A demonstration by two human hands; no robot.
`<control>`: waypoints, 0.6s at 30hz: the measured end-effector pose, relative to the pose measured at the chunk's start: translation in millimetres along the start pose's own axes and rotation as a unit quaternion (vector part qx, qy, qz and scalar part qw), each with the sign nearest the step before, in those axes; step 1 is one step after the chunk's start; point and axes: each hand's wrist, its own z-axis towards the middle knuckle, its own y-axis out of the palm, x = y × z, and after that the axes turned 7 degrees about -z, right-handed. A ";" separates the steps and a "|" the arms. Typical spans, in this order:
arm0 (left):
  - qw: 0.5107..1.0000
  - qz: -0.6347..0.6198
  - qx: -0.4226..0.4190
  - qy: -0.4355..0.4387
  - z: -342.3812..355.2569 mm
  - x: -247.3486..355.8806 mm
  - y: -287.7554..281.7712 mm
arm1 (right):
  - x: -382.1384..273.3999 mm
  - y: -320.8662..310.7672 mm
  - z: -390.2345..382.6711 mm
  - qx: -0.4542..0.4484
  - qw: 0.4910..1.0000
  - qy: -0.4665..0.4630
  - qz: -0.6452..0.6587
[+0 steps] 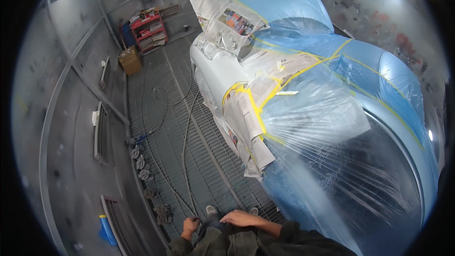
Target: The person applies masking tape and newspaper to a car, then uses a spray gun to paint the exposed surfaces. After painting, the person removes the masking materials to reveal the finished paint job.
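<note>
My left hand [191, 224] is low in front of me, its fingers curled closed near the end of a thin hose [186, 144] on the floor. Whether the hose passes behind that hand or into it, I cannot tell. Close by on the right, my right hand [239, 218] reaches across my waist, fingers together and loosely stretched to the left, with nothing visible in them. To the right stands a car wrapped in blue plastic film [308, 170]. Newspaper sheets [244, 109] and yellow masking tape [256, 114] border a bare pale panel [220, 71].
Hoses lie across the grated floor [208, 161]. Far back stand a red shelf cart [150, 32] and a cardboard box [130, 60]. Slatted vents [99, 132] line the left wall, a blue roll [107, 231] beside one. Crumpled grey bundles [144, 174] lie along its base.
</note>
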 end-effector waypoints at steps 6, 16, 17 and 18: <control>0.999 0.019 -0.007 -0.029 13.4 16.8 -7.2 | 21.3 -5.4 -2.3 0.040 0.999 -0.035 0.010; 0.999 -0.025 -0.008 -0.025 126.2 3.2 -43.2 | 25.9 -55.9 90.7 0.020 0.996 0.067 0.054; 0.999 -0.016 -0.015 -0.030 144.8 2.5 -50.6 | 27.3 -63.4 106.9 0.029 0.997 0.060 0.042; 0.999 -0.005 -0.024 -0.036 163.2 1.8 -59.8 | 26.4 -68.0 121.6 0.044 0.997 0.059 0.037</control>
